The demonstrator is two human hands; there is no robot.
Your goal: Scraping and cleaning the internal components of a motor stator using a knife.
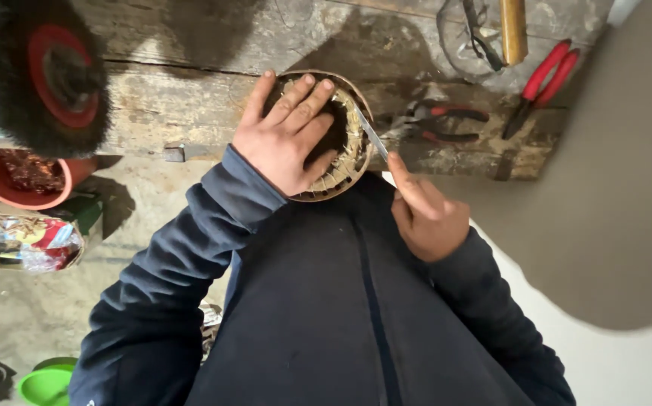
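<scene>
The left hand [287,135] lies spread, fingers splayed, over a round motor stator [348,154] with straw-coloured windings, pressing it against the near edge of the worn wooden bench [191,105]. The right hand [425,214] is closed around a thin metal blade [372,134], forefinger along it, tip set into the stator's rim. Just beyond, to the right, lie red-handled pliers [446,120] and a second red pair [544,79] (further off). Far left, a wire brush wheel [40,75] hangs above a red bowl [18,180].
</scene>
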